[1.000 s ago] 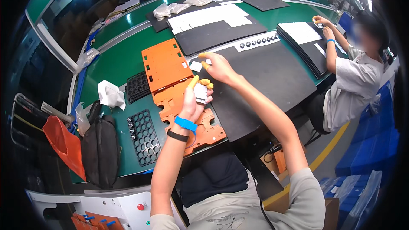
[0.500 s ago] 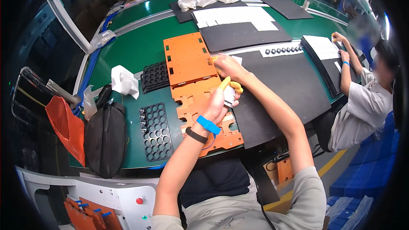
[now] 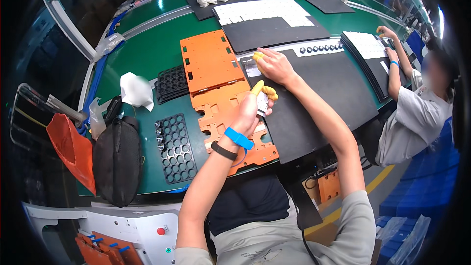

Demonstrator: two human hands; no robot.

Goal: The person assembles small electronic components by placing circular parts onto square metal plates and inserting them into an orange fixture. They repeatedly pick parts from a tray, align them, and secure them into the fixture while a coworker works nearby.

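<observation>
My left hand (image 3: 252, 109), with yellow finger cots and a blue wrist strap, is closed around a small stack of flat white-and-silver pieces (image 3: 263, 104). It hovers over the lower leaf of an orange hinged fixture (image 3: 218, 105) with cut-outs. The fixture's upper orange plate (image 3: 208, 61) lies beyond the hinge. Right of that plate, my right hand (image 3: 275, 67) has its yellow-tipped fingers pinched together; what they hold, if anything, is hidden. Beside these fingers a small whitish sheet (image 3: 251, 67) lies at the edge of a black mat (image 3: 314, 103).
Left of the fixture are two black trays with round pockets (image 3: 176, 149) (image 3: 171, 83), a white crumpled wrap (image 3: 136, 91) and a black bag (image 3: 117, 162). White sheets on black boards (image 3: 270, 34) lie at the back. A row of small black round parts (image 3: 321, 49) stands right; a co-worker (image 3: 417, 103) sits there.
My right hand has moved away from the orange plate's right edge, a little right and farther back, uncovering the small whitish sheet. My left hand keeps its hold on the pieces.
</observation>
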